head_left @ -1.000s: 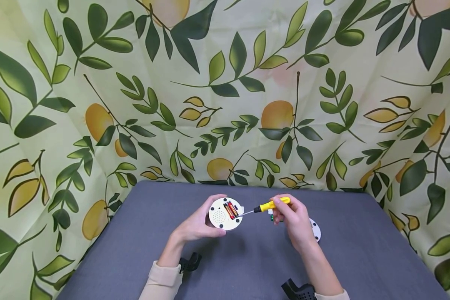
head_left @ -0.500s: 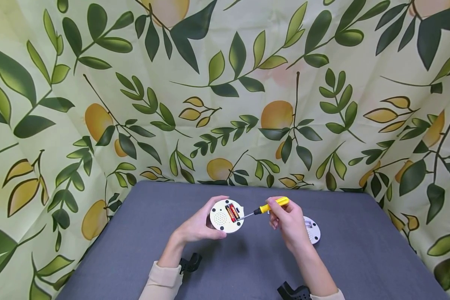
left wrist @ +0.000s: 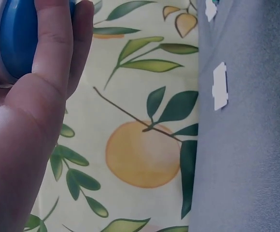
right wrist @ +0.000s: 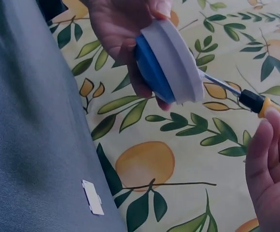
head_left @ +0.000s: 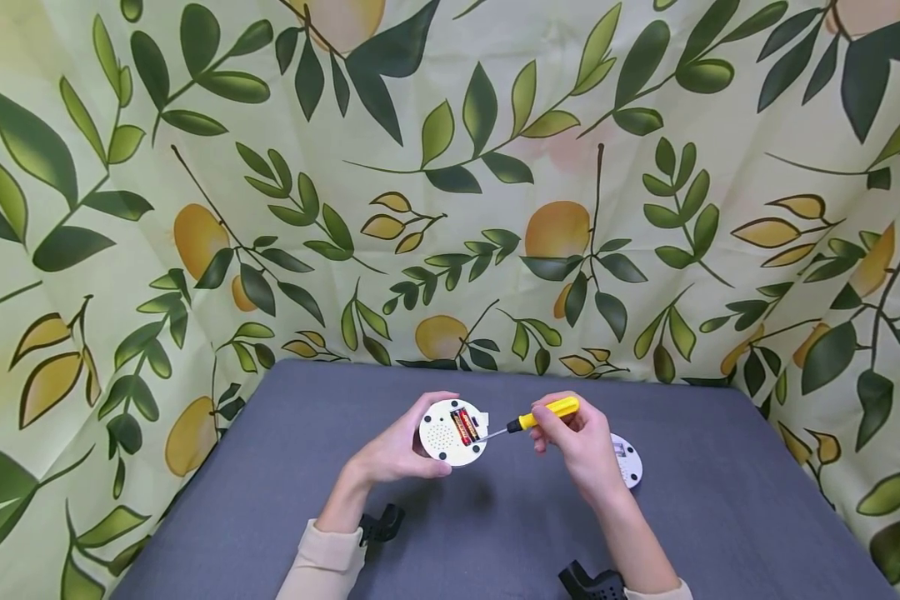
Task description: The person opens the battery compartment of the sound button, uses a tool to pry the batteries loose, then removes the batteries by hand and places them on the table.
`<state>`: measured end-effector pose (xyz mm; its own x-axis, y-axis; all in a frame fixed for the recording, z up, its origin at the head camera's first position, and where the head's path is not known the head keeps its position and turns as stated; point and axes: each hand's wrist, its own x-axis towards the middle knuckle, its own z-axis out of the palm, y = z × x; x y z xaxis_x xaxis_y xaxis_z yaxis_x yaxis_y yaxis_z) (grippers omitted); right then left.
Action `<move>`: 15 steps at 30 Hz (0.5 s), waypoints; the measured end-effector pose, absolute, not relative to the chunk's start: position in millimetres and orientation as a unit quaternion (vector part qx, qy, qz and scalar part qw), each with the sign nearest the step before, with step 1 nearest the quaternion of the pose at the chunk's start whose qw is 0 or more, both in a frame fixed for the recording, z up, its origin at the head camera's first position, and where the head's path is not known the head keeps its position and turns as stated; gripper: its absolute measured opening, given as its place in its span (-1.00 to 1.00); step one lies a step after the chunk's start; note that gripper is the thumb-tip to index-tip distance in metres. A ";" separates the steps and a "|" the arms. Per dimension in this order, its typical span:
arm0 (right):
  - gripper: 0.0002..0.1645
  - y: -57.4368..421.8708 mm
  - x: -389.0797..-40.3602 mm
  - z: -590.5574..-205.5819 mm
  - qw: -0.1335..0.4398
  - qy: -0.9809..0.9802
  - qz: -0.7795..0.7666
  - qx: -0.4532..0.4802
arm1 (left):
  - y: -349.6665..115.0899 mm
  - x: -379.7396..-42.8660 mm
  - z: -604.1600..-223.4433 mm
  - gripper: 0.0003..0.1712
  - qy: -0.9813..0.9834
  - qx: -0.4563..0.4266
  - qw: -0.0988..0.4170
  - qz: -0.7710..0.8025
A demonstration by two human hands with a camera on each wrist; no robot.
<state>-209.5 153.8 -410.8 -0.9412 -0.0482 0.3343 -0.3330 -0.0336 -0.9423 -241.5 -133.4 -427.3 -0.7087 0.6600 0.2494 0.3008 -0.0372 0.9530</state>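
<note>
In the head view, my left hand grips a round white device by its rim. The device's perforated back is turned up toward the camera, and its other side is a blue dome. Two red-and-black batteries lie in its uncovered compartment. My right hand holds a screwdriver by its yellow handle. The metal shaft points left, its tip at the compartment's lower edge beside the batteries; whether it touches them I cannot tell. In the right wrist view, the device's rim hides that tip.
A second round white device lies on the grey table, partly behind my right hand. A small white rectangular cover rests on the table near its back edge. Behind stands a cloth wall printed with leaves and fruit.
My right hand and the screwdriver have shifted slightly left, uncovering more of the second device. The screwdriver's tip has dropped slightly along the compartment. My left hand has barely moved.
</note>
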 end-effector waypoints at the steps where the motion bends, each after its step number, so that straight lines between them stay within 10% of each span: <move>1: -0.77 154.5 -209.7 -411.4 0.101 -0.687 0.704 0.148 | -133.8 -241.8 -427.3 0.06 0.680 0.353 0.141 0.627; 15: -0.83 165.3 -216.6 -423.4 0.081 -0.654 0.703 0.266 | -139.3 -243.8 -428.4 0.04 0.661 0.343 0.134 0.654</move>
<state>-216.6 165.3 -423.4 -0.8449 -0.2340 0.4810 -0.4631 -0.1301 -0.8767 -243.8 -139.3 -428.4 -0.7287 0.6290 0.2709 0.2774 -0.0905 0.9565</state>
